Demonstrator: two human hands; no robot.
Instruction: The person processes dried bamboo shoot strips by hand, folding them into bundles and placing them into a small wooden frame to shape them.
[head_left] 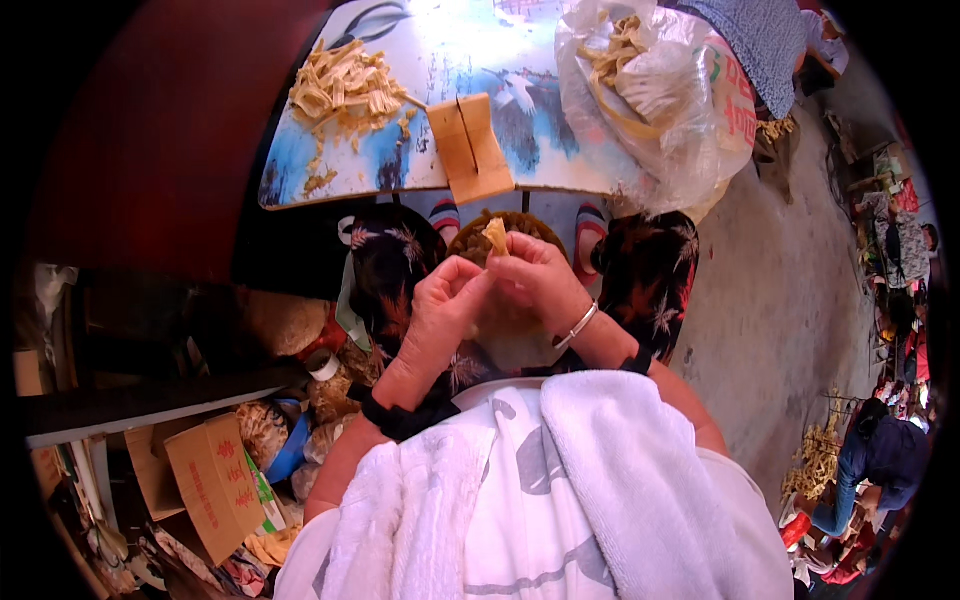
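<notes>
My left hand [445,300] and my right hand [540,275] meet over my lap, fingers pinched together on a small pale yellow piece [495,236] that sticks up between the fingertips. A silver bangle sits on my right wrist. Just beyond the hands, between my knees, is a round brown basket [520,225] partly hidden by them. On the low painted table [500,110] ahead lie a heap of pale yellow strips [345,88] at the left and a small wooden block [470,148] at the near edge.
A big clear plastic bag [665,90] of more strips sits on the table's right end. Cardboard boxes [210,480] and clutter crowd the floor at my left. Bare concrete floor [770,300] spreads right, where another person [870,460] crouches.
</notes>
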